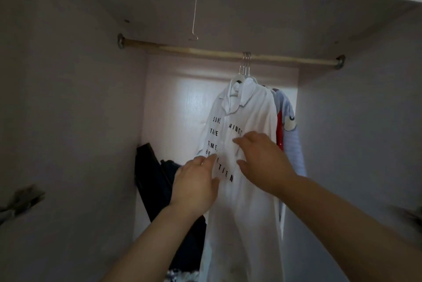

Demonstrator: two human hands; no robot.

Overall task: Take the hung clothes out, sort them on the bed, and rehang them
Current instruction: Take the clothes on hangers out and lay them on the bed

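A white shirt with black lettering hangs on a white hanger from the wooden rail inside the wardrobe. Both my hands rest flat on its front. My left hand touches the shirt at the lower left, fingers spread over the lettering. My right hand lies on it a little higher and to the right, fingers apart. Behind the shirt hang a red garment and a pale blue striped garment. Several metal hanger hooks sit close together on the rail.
A bare wire hook dangles from the wardrobe ceiling at upper left. Dark clothes are piled at the wardrobe's lower left. The rail's left half carries nothing. Door hinges show on the left panel.
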